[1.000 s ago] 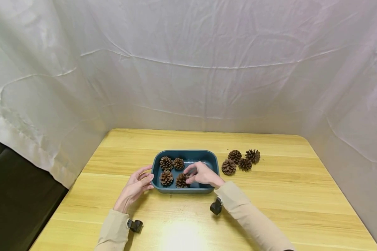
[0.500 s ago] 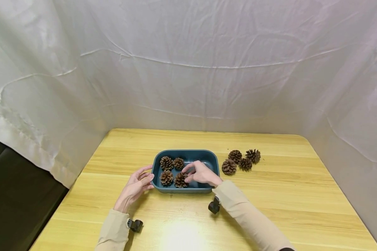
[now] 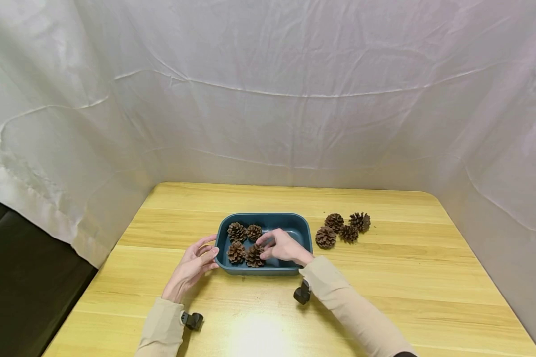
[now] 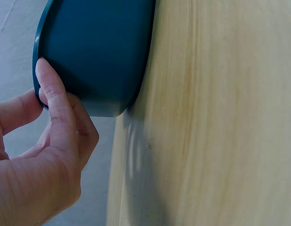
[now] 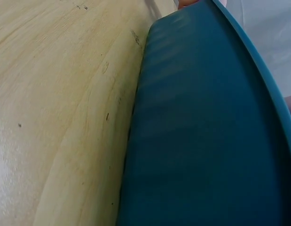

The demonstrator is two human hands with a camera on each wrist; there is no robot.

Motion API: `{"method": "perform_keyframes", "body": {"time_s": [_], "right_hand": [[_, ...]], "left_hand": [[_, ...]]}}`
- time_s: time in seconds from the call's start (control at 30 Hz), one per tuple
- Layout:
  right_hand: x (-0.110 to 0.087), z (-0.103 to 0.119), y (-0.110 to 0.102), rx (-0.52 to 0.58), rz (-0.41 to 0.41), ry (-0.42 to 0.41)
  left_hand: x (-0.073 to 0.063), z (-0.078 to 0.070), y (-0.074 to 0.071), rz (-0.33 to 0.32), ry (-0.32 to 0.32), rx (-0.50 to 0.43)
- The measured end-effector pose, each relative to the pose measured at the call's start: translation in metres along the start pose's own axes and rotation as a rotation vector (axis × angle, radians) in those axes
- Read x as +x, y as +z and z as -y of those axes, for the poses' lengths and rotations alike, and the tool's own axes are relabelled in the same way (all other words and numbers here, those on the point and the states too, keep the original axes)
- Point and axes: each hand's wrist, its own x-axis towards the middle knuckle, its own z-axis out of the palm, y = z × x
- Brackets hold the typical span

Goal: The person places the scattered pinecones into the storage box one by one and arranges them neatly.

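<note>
A dark teal rectangular dish [image 3: 268, 271] stands on the table, with several brown pine cones in its left half. Inside it, my right hand [image 3: 287, 247] pinches the front right pine cone [image 3: 253, 257] between thumb and fingers. That cone sits close beside another pine cone [image 3: 236, 252]; two more lie behind them. At the dish's left end, my left hand [image 3: 193, 263] holds the rim; the left wrist view shows thumb and fingers [image 4: 55, 96] gripping its edge. The dish's outer wall [image 5: 197, 117] fills much of the right wrist view, hiding the right fingers.
To the right of the dish, several loose pine cones [image 3: 325, 237] lie in a group on the light wooden table [image 3: 406, 263]. Pale curtains [image 3: 295, 119] enclose the table at the back and sides. Something dark [image 3: 22, 277] lies beyond the left edge.
My right hand has slid a little to the left inside the dish, bringing its pine cone closer to the front left one. The left hand and the dish have stayed in place.
</note>
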Motion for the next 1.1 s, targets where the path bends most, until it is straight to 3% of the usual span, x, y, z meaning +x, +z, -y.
{"method": "perform_keyframes", "body": {"time_s": [0.37,0.67,1.1], "right_hand": [[-0.0005,-0.0003,-0.0014,0.024,0.007,-0.017],[-0.0010,-0.0028,-0.0026,0.038,0.015,-0.019],[-0.0039,-0.0026,-0.0040,0.039,-0.003,-0.015]], "left_hand": [[0.0011,0.0073,-0.0041,0.052,0.084,-0.034],[0.0001,0.0015,-0.0006,0.000,0.001,-0.010],[0.0017,0.0026,0.0001,-0.025,-0.016,-0.004]]}}
